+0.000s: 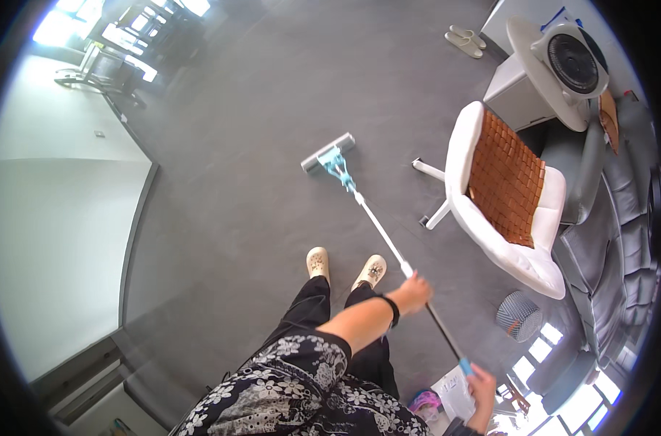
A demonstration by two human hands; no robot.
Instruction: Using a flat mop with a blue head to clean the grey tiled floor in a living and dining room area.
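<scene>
A sponge mop [380, 228] with a white and dark pole slants across the floor in front of me. Its light blue head [335, 164] carries a long grey sponge, which appears to lie on the grey floor ahead of my feet. My left hand [415, 291], with a black band at the wrist, reaches across my body and is closed round the middle of the pole. Lower and farther right, my right hand [481, 386] is wrapped round the pole's upper end, by its light blue grip [466, 367].
To the right stands a white swivel chair [474, 174] with a brown woven seat cover. Beyond it are a grey sofa [607, 247], a white fan [574, 62] and pale slippers [464, 42]. A patterned bin [519, 317] stands near the chair. A white wall [65, 211] bounds the left.
</scene>
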